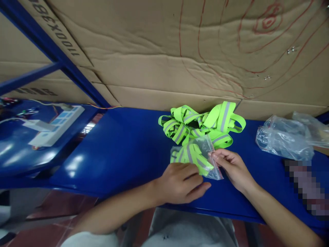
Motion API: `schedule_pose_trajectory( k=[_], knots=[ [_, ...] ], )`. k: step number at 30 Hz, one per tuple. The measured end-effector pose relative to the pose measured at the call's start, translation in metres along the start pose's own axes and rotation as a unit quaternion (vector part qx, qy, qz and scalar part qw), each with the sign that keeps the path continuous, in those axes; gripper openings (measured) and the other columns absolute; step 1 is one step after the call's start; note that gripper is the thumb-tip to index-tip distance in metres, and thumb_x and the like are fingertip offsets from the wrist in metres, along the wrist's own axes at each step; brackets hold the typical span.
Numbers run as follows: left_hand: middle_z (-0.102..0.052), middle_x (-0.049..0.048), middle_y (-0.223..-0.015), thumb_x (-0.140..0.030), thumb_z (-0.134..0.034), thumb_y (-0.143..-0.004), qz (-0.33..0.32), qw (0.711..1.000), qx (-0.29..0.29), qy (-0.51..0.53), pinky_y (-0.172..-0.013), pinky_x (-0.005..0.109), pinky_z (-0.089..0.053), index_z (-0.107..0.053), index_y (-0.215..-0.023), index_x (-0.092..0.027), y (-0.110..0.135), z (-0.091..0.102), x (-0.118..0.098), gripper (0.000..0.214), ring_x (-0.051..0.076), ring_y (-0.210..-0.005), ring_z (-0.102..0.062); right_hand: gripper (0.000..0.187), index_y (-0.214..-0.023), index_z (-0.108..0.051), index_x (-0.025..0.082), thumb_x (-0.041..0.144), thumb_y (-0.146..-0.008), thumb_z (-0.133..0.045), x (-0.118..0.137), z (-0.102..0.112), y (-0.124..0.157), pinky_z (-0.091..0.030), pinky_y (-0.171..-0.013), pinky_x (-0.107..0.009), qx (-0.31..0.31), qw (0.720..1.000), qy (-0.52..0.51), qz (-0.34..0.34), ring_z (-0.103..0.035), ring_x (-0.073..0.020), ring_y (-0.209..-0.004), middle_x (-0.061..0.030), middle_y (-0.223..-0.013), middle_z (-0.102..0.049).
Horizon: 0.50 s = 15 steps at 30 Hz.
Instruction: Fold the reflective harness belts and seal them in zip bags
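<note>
My right hand (232,168) pinches the zip edge of a clear zip bag (209,147) between thumb and fingers. Inside the bag lies a folded neon-yellow reflective strap (191,156) with a grey stripe. My left hand (182,183) is just in front of the bag's lower left side. Its fingers are loosely curled, the thumb stands apart, and nothing shows in them. Whether it touches the bag I cannot tell. Right behind the bag is a tangled heap of the same neon reflective straps (223,118).
All this lies on a blue table (120,151) against a cardboard wall (144,75) with red drawn lines. Clear plastic bags (285,137) lie at the right, above a pixelated object (308,188). A white power strip (58,127) with a plug sits left, past a blue metal post (77,79).
</note>
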<state>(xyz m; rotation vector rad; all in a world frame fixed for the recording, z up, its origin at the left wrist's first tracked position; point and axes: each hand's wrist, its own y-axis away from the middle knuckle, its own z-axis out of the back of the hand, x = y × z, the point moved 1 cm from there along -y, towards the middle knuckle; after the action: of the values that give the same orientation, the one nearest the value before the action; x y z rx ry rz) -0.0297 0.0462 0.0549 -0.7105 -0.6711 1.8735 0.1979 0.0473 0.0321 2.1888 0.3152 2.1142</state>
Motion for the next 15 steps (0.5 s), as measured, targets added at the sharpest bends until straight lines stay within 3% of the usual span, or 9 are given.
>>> schedule_pose_trajectory(
  k=[3, 7, 11, 15],
  knots=[
    [-0.062, 0.0000, -0.070, -0.025, -0.059, -0.098, 0.015, 0.998, 0.049, -0.025, -0.052, 0.029, -0.040, -0.060, -0.071, -0.018, 0.002, -0.011, -0.003, 0.027, 0.011, -0.058, -0.056, 0.041, -0.095, -0.077, 0.016, 0.054, -0.080, -0.084, 0.000, 0.003, -0.006, -0.057, -0.067, -0.030, 0.079, 0.994, -0.029, -0.063, -0.068, -0.0170, -0.071, -0.0064, -0.083, -0.073],
    [-0.060, 0.0000, -0.068, -0.020, -0.059, -0.094, 0.021, 0.998, 0.038, -0.038, -0.054, 0.032, -0.037, -0.059, -0.071, -0.019, 0.006, -0.021, 0.001, 0.023, 0.013, -0.059, -0.053, 0.045, -0.082, -0.070, 0.015, 0.057, -0.077, -0.086, -0.004, 0.000, -0.011, -0.053, -0.057, -0.024, 0.138, 0.985, 0.018, -0.101, -0.066, -0.0140, -0.065, -0.0054, -0.073, -0.072],
    [-0.060, 0.0024, -0.068, -0.028, -0.060, -0.097, 0.094, 0.994, 0.049, -0.034, -0.067, 0.036, -0.035, -0.058, -0.068, -0.019, 0.004, -0.023, 0.007, 0.031, 0.017, -0.068, -0.053, 0.047, -0.075, -0.061, 0.016, 0.056, -0.076, -0.086, -0.012, -0.011, -0.006, -0.047, -0.053, -0.022, 0.149, 0.983, 0.056, -0.085, -0.059, -0.0108, -0.057, -0.0015, -0.066, -0.067],
    [-0.063, 0.0034, -0.078, -0.043, -0.065, -0.096, 0.190, 0.975, 0.109, 0.029, -0.079, 0.041, -0.030, -0.061, -0.069, -0.017, 0.001, -0.024, 0.016, 0.037, 0.021, -0.082, -0.053, 0.042, -0.074, -0.058, 0.016, 0.049, -0.082, -0.083, -0.016, -0.020, 0.001, -0.043, -0.058, -0.022, 0.150, 0.983, 0.101, -0.005, -0.055, -0.0092, -0.062, 0.0008, -0.068, -0.064]
  ],
)
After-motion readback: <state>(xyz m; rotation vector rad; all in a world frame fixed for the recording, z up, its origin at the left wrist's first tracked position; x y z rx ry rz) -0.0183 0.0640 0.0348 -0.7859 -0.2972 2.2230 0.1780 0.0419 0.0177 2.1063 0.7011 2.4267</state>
